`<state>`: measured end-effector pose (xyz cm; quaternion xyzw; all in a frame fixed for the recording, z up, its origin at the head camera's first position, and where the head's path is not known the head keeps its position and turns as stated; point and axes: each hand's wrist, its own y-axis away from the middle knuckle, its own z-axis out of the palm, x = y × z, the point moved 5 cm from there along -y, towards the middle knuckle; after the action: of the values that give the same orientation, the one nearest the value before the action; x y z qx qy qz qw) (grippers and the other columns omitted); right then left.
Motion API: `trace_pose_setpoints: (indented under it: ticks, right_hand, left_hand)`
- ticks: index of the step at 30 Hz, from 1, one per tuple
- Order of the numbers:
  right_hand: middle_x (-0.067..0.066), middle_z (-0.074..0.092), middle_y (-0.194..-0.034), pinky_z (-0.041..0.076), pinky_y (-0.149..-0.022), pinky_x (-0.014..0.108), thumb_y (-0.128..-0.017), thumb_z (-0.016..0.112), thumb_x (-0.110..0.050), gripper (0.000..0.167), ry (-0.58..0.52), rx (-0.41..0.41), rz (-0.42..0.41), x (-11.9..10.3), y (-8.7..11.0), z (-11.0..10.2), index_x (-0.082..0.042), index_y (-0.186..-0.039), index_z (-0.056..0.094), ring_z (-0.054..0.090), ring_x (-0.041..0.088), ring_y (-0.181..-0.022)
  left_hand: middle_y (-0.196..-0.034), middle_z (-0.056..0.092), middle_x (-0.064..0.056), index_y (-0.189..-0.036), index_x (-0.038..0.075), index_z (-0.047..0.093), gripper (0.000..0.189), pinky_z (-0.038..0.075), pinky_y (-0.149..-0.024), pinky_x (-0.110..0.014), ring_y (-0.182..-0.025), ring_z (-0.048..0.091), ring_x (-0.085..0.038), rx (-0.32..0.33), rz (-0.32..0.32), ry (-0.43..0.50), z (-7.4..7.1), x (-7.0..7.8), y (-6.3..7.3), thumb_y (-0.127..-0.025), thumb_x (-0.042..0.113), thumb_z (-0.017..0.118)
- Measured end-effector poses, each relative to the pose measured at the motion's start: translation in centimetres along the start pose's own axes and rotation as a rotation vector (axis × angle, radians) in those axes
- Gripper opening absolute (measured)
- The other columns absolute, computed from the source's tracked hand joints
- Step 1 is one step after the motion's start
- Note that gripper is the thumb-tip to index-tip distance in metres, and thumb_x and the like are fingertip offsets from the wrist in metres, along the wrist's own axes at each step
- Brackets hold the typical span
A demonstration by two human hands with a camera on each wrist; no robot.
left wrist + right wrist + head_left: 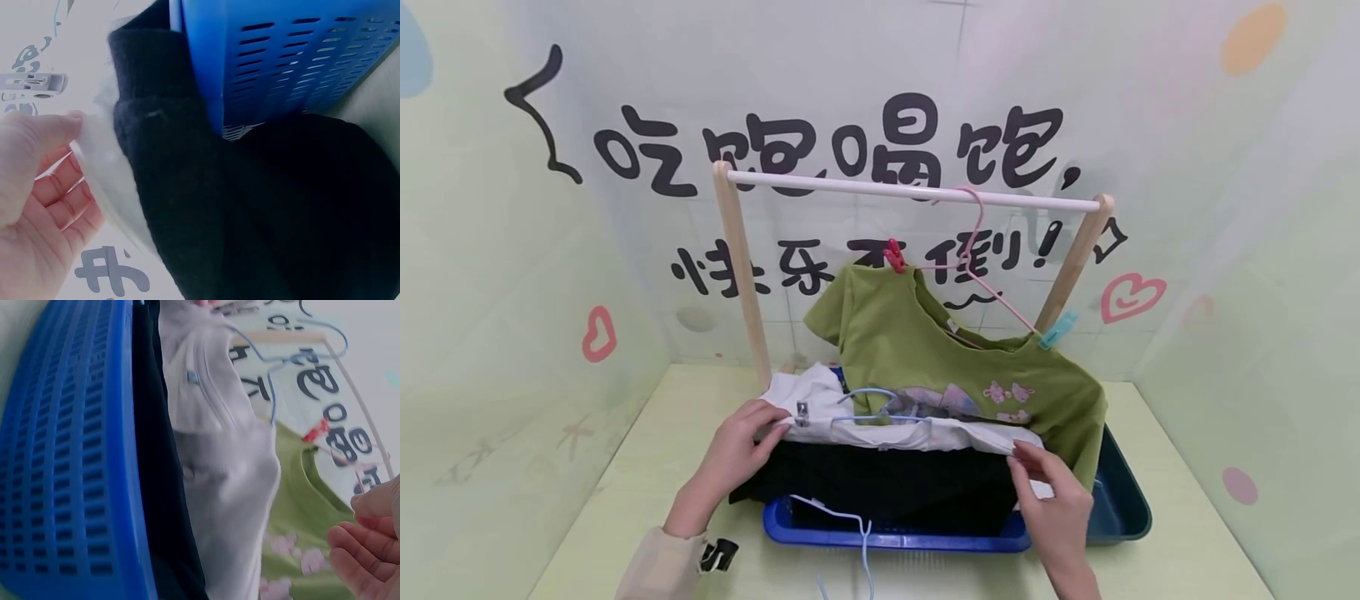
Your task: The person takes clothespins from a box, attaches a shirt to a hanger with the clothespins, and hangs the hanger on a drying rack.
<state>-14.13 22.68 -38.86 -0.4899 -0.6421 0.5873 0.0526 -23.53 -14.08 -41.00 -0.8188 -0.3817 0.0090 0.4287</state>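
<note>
A white shirt lies across the blue basket, with a light blue hanger at its neckline. My left hand pinches the shirt's left edge between thumb and fingers, beside a silver metal clip. At the shirt's other end is my right hand; in the right wrist view its fingers are loosely bent, apart from the cloth, with nothing between them. Black cloth drapes over the basket in front of the white shirt. Another light blue hanger pokes out at the front.
Behind, a green T-shirt hangs from a pink hanger on the rack's white rod, with a red clip and a turquoise clip. A dark green tub stands at the right, partly covered by the T-shirt.
</note>
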Motion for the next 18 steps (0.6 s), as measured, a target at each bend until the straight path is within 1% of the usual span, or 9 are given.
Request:
trace_pose_setpoints:
  ticks: [2,5,9,13,15,18]
  right_hand:
    - [0.015,0.068,-0.08,0.045,-0.066,0.006,-0.065,0.073,0.017,0.029,0.034,0.021,0.009,0.4,0.0,-0.8,0.004,-0.09,0.069,0.057,-0.01,-0.075]
    - [0.017,0.068,-0.078,0.044,-0.066,0.004,-0.066,0.072,0.017,0.027,0.054,0.04,0.036,1.2,0.0,-2.0,0.005,-0.089,0.069,0.055,-0.015,-0.076]
    - [0.019,0.067,-0.076,0.044,-0.064,0.004,-0.063,0.072,0.02,0.029,0.061,0.085,0.026,2.3,-0.2,-3.5,0.007,-0.089,0.07,0.056,-0.014,-0.075]
    - [0.018,0.067,-0.076,0.043,-0.063,0.003,-0.063,0.072,0.022,0.03,0.083,0.11,0.052,3.3,-0.4,-4.6,0.008,-0.09,0.069,0.055,-0.016,-0.074]
    - [0.014,0.068,-0.077,0.042,-0.063,0.003,-0.064,0.071,0.021,0.029,0.099,0.111,0.079,3.7,-0.5,-5.1,0.008,-0.09,0.069,0.054,-0.017,-0.073]
    - [-0.001,0.069,-0.081,0.042,-0.064,0.002,-0.066,0.072,0.02,0.028,0.125,0.113,0.107,4.3,-0.6,-5.7,0.008,-0.091,0.07,0.054,-0.017,-0.073]
  left_hand:
    - [-0.083,0.063,-0.003,-0.083,0.003,0.068,0.017,0.051,-0.066,-0.035,-0.078,0.059,-0.017,-0.005,-0.006,0.003,0.0,0.0,0.0,-0.071,-0.006,0.076]
    - [-0.083,0.063,-0.003,-0.083,0.003,0.068,0.017,0.051,-0.066,-0.035,-0.079,0.06,-0.017,-0.008,-0.011,0.007,0.0,0.0,0.0,-0.071,-0.006,0.075]
    - [-0.082,0.063,-0.003,-0.083,0.003,0.068,0.017,0.051,-0.066,-0.035,-0.078,0.059,-0.017,-0.005,-0.008,0.01,-0.1,0.1,0.0,-0.071,-0.007,0.075]
    - [-0.082,0.063,-0.003,-0.083,0.003,0.068,0.017,0.05,-0.065,-0.035,-0.078,0.059,-0.016,-0.006,-0.006,0.011,-0.1,0.1,0.0,-0.071,-0.007,0.075]
    - [-0.082,0.063,-0.003,-0.083,0.003,0.068,0.017,0.05,-0.064,-0.034,-0.078,0.059,-0.016,-0.007,-0.006,0.011,-0.1,0.1,0.0,-0.071,-0.007,0.075]
    - [-0.083,0.063,-0.003,-0.083,0.003,0.068,0.017,0.05,-0.064,-0.034,-0.078,0.059,-0.016,-0.008,-0.006,0.012,-0.1,0.1,0.0,-0.071,-0.007,0.075]
